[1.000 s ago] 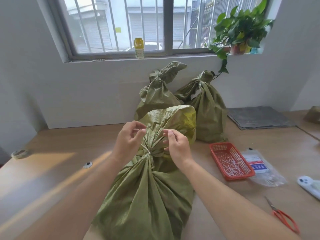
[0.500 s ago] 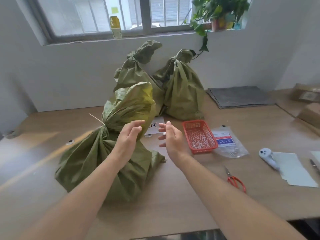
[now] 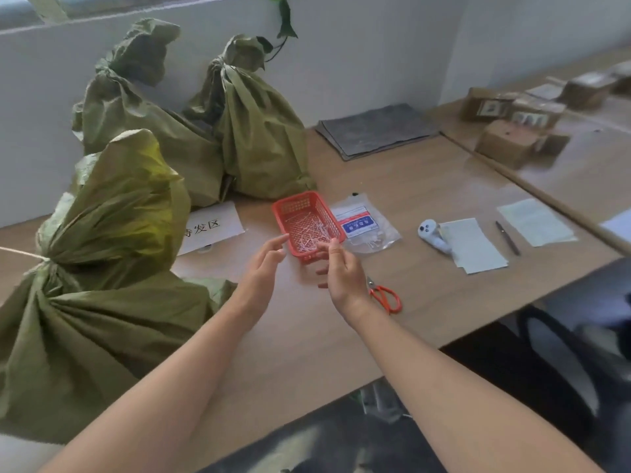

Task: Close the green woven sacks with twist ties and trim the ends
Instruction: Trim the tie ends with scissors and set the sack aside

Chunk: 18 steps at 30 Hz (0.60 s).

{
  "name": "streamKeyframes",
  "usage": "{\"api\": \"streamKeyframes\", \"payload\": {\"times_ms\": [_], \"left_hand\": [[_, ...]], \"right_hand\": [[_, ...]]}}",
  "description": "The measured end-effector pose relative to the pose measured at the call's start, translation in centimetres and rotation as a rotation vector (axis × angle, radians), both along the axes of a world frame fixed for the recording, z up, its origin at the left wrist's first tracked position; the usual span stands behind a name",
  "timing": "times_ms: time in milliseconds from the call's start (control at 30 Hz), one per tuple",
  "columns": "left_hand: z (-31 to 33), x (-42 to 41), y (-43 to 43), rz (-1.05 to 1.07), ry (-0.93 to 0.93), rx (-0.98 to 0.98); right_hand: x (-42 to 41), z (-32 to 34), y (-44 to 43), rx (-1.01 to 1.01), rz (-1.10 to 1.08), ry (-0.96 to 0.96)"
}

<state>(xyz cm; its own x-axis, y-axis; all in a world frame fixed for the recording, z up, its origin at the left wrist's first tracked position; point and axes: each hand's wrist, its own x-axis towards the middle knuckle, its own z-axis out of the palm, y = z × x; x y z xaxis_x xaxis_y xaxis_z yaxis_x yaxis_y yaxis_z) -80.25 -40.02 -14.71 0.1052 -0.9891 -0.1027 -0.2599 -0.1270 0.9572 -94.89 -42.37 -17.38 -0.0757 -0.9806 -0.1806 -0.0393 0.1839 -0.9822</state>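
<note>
A green woven sack (image 3: 102, 295) lies at the left, its neck bound by a pale twist tie (image 3: 30, 257) whose long end sticks out leftward. Two more tied green sacks (image 3: 143, 121) (image 3: 259, 131) stand against the wall. My left hand (image 3: 264, 264) hovers open above the table, fingers straight, just left of a red basket (image 3: 283, 213) of white ties. My right hand (image 3: 338, 271) hangs empty with loose fingers at the basket's near edge. Red-handled scissors (image 3: 387, 297) lie just right of my right wrist.
A clear bag of ties (image 3: 367, 227) lies beside the basket, and a printed paper sign (image 3: 211, 227) by the sacks. Further right are a white handheld device (image 3: 432, 235), paper sheets (image 3: 474, 247), a pen (image 3: 508, 237), grey folded mats (image 3: 375, 129) and cardboard boxes (image 3: 512, 141). The table edge runs near me.
Both hands let go of the tie on the near sack and moved right toward the red basket. The view swung right and down, leaving the sack at the left.
</note>
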Motion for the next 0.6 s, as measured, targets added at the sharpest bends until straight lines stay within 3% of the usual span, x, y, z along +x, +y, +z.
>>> {"api": "streamKeyframes", "payload": {"times_ms": [367,600], "left_hand": [[-7.9,-8.2,-4.5,-0.148,0.016,0.181],[-15.7,-11.8,-6.9,-0.158,0.017,0.332]], "right_hand": [[-8.3,-9.0,-3.0,0.139,-0.167,0.178],[-12.4,-16.8,-5.1,0.244,-0.131,0.283]]}}
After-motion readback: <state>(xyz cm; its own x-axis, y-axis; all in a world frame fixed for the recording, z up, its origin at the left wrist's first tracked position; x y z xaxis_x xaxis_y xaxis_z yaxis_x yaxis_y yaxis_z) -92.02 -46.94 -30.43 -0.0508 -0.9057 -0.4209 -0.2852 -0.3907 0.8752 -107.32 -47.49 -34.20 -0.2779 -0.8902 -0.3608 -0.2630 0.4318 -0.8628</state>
